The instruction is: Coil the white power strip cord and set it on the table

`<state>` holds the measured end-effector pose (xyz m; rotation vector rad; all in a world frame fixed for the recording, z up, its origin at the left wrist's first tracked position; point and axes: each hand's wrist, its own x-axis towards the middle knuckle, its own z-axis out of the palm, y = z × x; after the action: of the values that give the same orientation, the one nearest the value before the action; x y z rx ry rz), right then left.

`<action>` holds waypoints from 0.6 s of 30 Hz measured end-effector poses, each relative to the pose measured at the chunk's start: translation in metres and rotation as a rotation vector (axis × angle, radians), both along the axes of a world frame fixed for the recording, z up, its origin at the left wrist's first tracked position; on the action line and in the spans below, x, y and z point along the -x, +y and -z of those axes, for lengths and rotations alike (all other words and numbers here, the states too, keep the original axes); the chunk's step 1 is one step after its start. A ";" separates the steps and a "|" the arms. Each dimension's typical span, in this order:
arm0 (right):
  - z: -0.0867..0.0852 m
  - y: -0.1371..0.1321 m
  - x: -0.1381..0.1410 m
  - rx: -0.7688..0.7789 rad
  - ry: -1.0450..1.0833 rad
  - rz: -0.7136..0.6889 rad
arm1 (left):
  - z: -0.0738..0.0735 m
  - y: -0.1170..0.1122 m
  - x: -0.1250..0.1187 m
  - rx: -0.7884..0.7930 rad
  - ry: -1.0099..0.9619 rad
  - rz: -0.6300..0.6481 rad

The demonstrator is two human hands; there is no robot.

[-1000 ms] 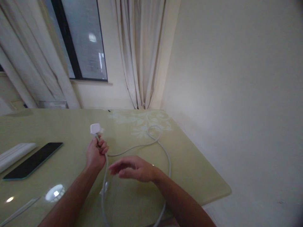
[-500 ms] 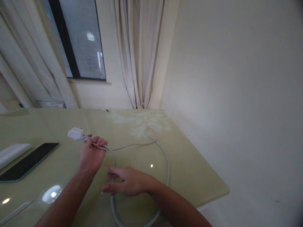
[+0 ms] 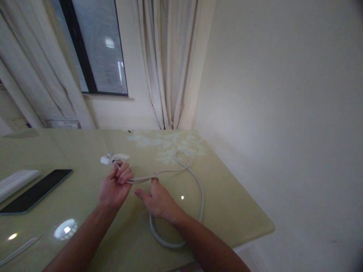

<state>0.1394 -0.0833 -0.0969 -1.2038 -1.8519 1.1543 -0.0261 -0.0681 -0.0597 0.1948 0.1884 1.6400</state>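
Fingers curled, my left hand [image 3: 115, 187] is closed around several strands of a white charging cable [image 3: 202, 200] over the table's left-middle part. Just beyond its fingertips sits a white charger plug [image 3: 107, 160], with its prongs facing away. My right hand [image 3: 159, 198] is to the right of the left one, its index finger hooked on the cable where it bends; the thumb stands apart. From there the cable runs behind the hand and makes a wide loop on the table. A smaller crossed loop lies farther back. The right hand's lower fingers are hidden.
A black flat tablet-like slab [image 3: 38, 190] and a white long object [image 3: 17, 183] lie at the left. Another thin white item [image 3: 19, 251] is at the lower left. The glossy pale-green table [image 3: 241, 211] ends at a wall [image 3: 283, 113] on the right.
My left hand has moved slightly right, and the plug has turned. My right hand has moved up and right, bringing the cable's bend level with the left hand. The big loop has shrunk.
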 end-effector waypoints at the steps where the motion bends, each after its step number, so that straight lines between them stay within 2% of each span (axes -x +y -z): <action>1: 0.001 0.002 0.000 0.010 0.032 -0.007 | 0.000 0.000 0.000 -0.006 0.006 0.008; 4: 0.001 0.008 -0.003 -0.035 0.105 0.039 | -0.002 -0.001 0.002 -0.023 0.034 0.034; 6: 0.000 0.013 -0.006 -0.105 0.137 0.120 | -0.004 0.000 0.005 -0.032 0.057 0.048; 8: -0.001 0.019 -0.008 -0.113 0.218 0.198 | -0.006 0.001 0.007 -0.031 0.079 0.053; 10: -0.003 0.027 -0.010 0.020 0.420 0.244 | -0.006 0.003 0.009 -0.021 0.095 0.054; 14: -0.009 0.042 -0.018 0.407 1.028 0.222 | -0.004 0.006 0.011 -0.014 0.119 0.073; 16: -0.013 0.048 -0.025 0.444 1.226 0.285 | -0.001 0.008 0.009 -0.014 0.134 0.098; 18: -0.017 0.053 -0.035 0.416 1.347 0.374 | 0.001 0.010 0.006 -0.014 0.155 0.118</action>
<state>0.1742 -0.0302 -0.0798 -0.5700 -0.3785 1.5580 -0.0324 -0.0584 -0.0612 0.3384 0.2789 1.5095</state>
